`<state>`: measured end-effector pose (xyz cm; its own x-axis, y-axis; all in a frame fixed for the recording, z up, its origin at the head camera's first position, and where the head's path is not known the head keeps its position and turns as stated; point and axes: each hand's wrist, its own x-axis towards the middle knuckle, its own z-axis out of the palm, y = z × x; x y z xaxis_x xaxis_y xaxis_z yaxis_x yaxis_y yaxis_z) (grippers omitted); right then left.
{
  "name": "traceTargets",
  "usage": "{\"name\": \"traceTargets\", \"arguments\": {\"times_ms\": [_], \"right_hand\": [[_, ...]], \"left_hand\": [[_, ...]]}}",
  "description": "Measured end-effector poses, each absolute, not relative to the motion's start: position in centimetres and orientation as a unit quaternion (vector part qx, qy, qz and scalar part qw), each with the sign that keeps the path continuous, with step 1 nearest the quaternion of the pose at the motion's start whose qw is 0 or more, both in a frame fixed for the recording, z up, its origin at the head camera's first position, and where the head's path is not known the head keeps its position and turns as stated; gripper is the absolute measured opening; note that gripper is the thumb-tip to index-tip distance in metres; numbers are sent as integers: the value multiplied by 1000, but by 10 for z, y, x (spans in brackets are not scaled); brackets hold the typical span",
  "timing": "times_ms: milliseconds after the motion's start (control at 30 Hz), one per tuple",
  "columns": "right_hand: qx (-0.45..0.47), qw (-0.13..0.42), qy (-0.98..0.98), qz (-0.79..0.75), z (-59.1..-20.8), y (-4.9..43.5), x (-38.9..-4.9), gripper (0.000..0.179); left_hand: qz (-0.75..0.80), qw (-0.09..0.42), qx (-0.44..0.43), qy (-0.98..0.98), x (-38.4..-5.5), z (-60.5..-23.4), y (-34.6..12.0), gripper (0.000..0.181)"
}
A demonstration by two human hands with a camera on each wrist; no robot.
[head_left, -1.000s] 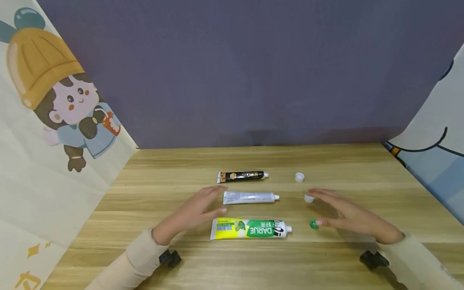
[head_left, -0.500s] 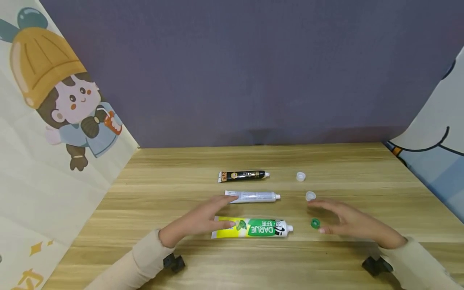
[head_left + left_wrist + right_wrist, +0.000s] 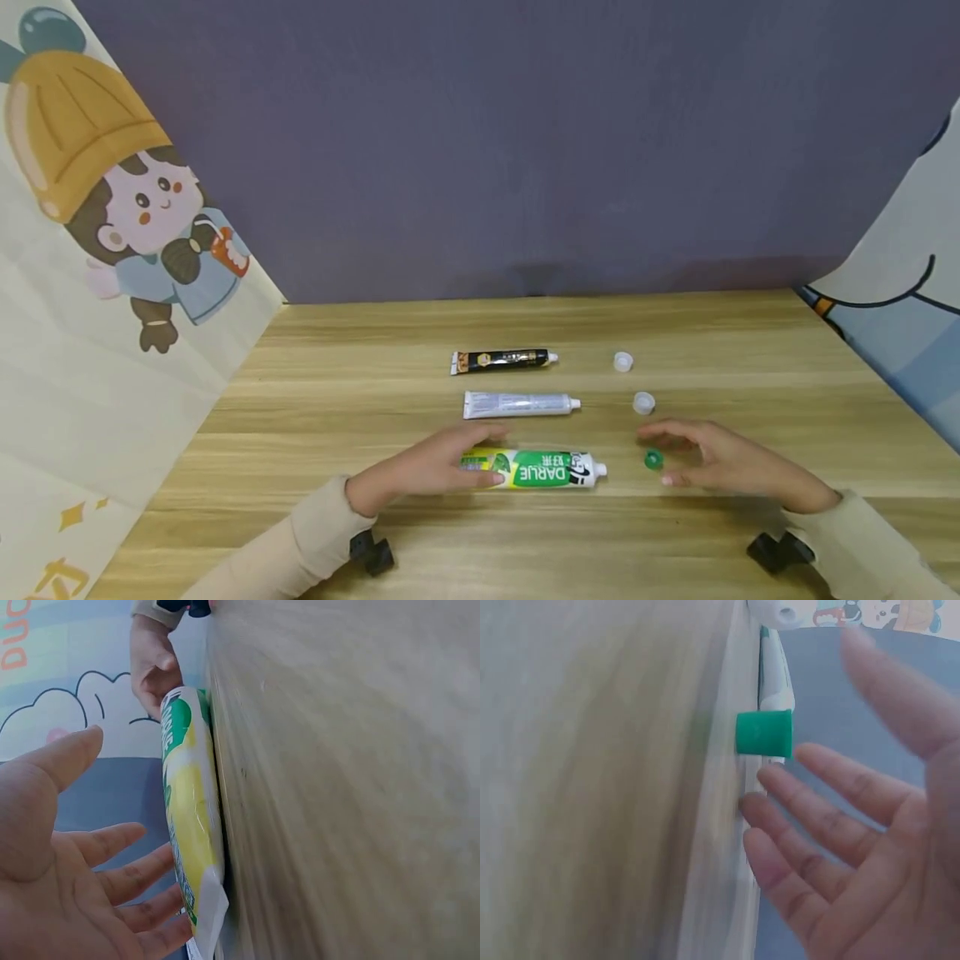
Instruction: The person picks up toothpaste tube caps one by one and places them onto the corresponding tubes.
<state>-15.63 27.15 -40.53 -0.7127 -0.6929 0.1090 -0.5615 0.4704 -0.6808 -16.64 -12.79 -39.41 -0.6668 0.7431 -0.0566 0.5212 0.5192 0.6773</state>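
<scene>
A yellow, green and white toothpaste tube [image 3: 543, 469] lies flat on the table, its bare white nozzle facing right. My left hand [image 3: 433, 460] reaches over its tail end with thumb and fingers spread. In the left wrist view the fingertips come close to the tube [image 3: 191, 802], while the thumb stands apart; whether they touch I cannot tell. To the right, my right hand [image 3: 731, 463] hovers beside a small green cap [image 3: 653, 459], fingers spread. The right wrist view has that cap [image 3: 763, 733] standing upright just past the fingertips, with nothing in the hand.
Behind lie a silver-white tube [image 3: 521, 405] and a smaller black tube [image 3: 504, 360], both with nozzles uncovered and pointing right. Two white caps [image 3: 643, 403] sit to their right. A dark panel [image 3: 525, 167] closes off the table's back, with printed sheets at both sides.
My left hand has moved right and nearer, from beside the tubes to over the toothpaste tube's tail. My right hand has shifted slightly nearer, away from the white cap. Tubes and caps stay put.
</scene>
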Motion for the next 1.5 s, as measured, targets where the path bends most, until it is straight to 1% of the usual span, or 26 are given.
{"name": "traceTargets", "arguments": {"times_ms": [133, 333, 467, 700, 933, 1200, 1500], "right_hand": [[-359, 100, 853, -364, -406, 272, -159, 51], [-348, 143, 828, -416, -412, 275, -163, 44], [-326, 168, 817, -445, -413, 277, -165, 41], [-300, 170, 821, -456, -415, 278, -167, 39], [-291, 181, 811, -474, -417, 277, -168, 36], [-279, 196, 801, -493, -420, 275, -168, 34], [-287, 185, 798, -496, -420, 275, -169, 31]], "left_hand": [[344, 193, 359, 846, -168, -396, -125, 67], [385, 230, 328, 831, -172, -400, -120, 63], [405, 239, 310, 826, -176, -403, -116, 59], [411, 242, 300, 826, -179, -404, -111, 56], [425, 264, 283, 818, -180, -405, -105, 57], [416, 257, 277, 827, -178, -409, -103, 60], [380, 238, 292, 845, -177, -405, -101, 65]]}}
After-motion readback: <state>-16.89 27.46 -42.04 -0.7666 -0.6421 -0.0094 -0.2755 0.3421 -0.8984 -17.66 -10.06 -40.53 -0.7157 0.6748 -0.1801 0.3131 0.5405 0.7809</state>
